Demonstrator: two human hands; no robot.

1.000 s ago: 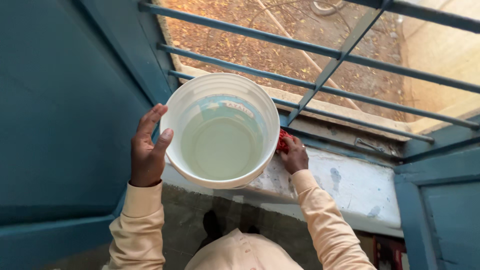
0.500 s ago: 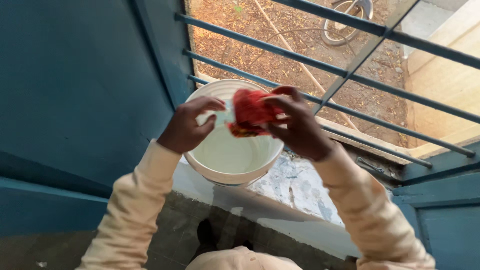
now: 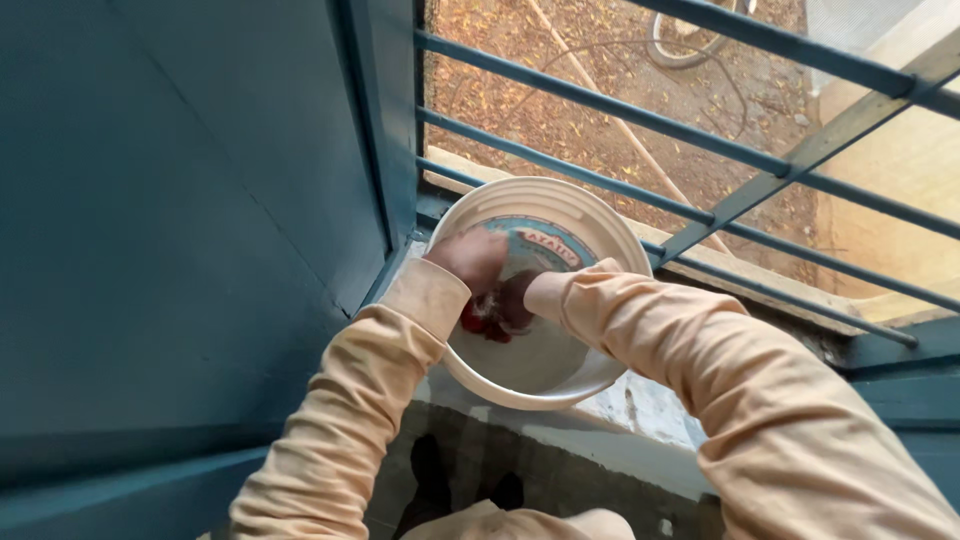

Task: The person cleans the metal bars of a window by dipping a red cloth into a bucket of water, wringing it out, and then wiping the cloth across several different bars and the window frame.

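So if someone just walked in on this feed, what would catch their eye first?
Both hands plunged into the round white plastic bucket on the pale window ledge, the left hand and right hand bunched around a small red cloth. Behind it, the teal metal window bars cross the view.

Both arms in peach sleeves, bent at the elbows, reaching forward and down. Left hand knuckles up, fingers curled inward. Right hand just beside it, touching, partly hidden; its grip too blurred to tell.
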